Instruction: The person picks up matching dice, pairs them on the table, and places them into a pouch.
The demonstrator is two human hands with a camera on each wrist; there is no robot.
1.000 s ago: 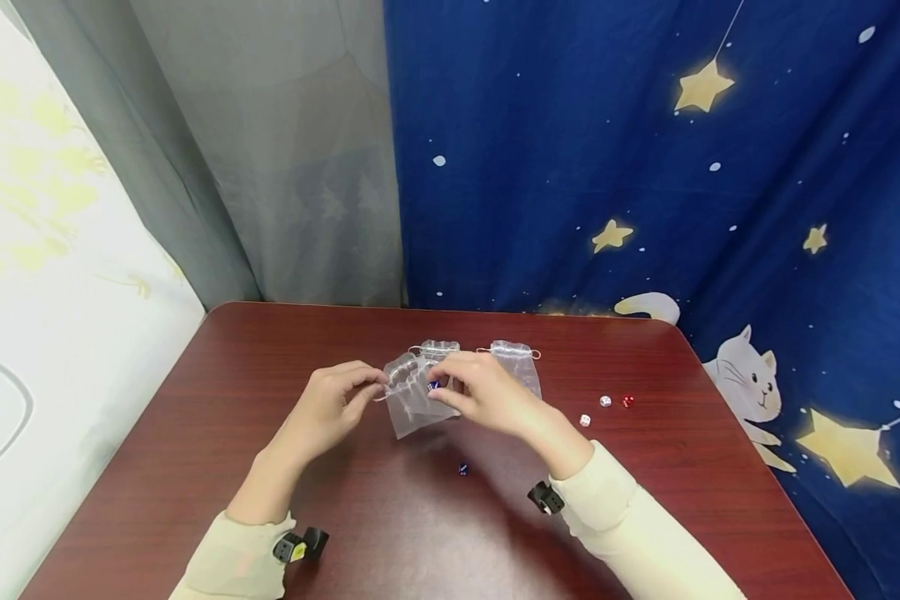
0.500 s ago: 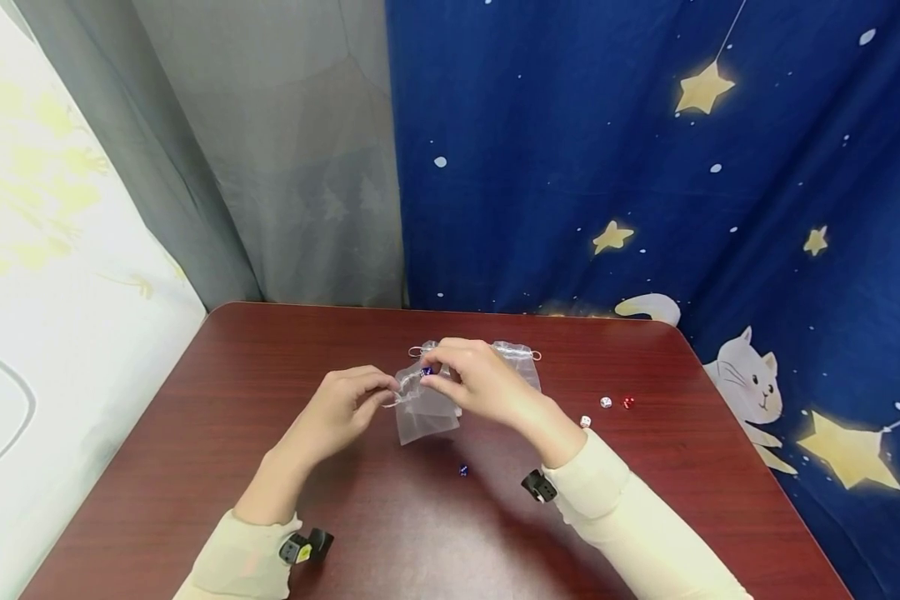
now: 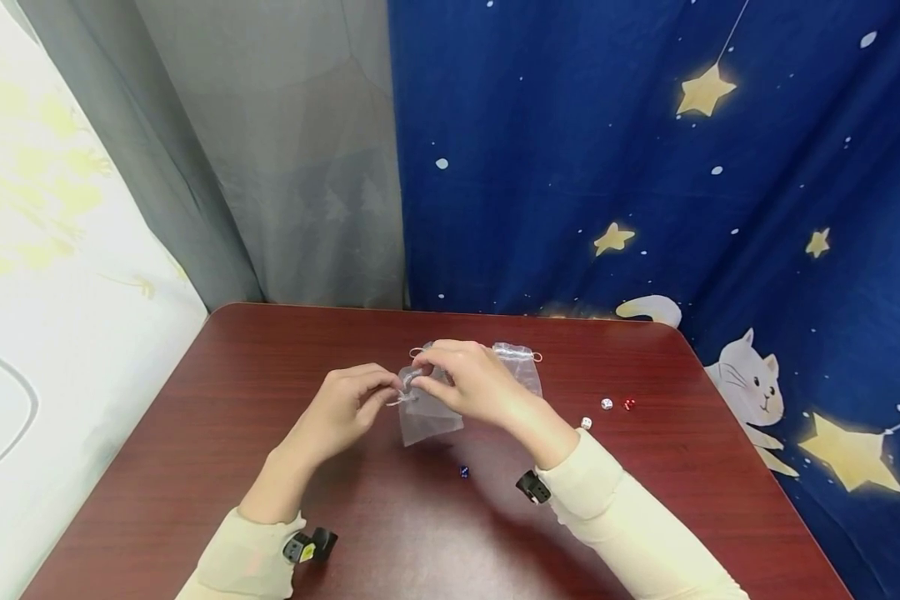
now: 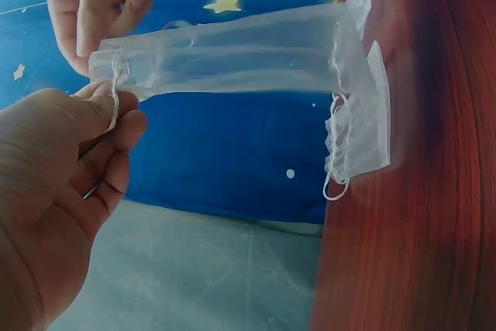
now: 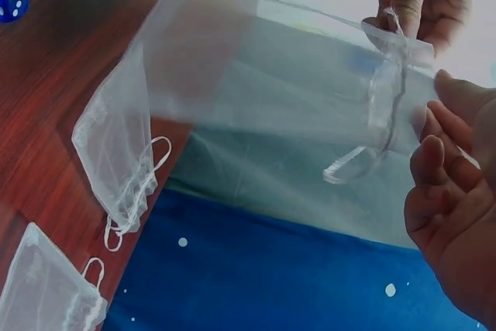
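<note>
A sheer white drawstring bag (image 3: 429,417) hangs mouth-up between my two hands above the table. My left hand (image 3: 354,404) pinches its rim and cord at the left side. My right hand (image 3: 468,379) is at the opposite side of the mouth, thumb and curled fingers at the rim; in the right wrist view the bag's edge (image 5: 422,53) lies between them. No blue die shows between these fingers now; where the one held earlier is cannot be seen. Another blue die (image 3: 464,472) lies on the table below the bag, also visible in the right wrist view.
Two more sheer bags lie behind, one (image 5: 120,153) partly hidden by my right hand, the other (image 3: 521,367) right of it. Two white dice (image 3: 607,404) and a red die (image 3: 629,404) sit at the right on the brown table (image 3: 270,350). Curtains hang behind.
My right hand has moved slightly left to the bag's mouth, and the blue die it pinched has gone from sight. My left hand has shifted a little right with the bag.
</note>
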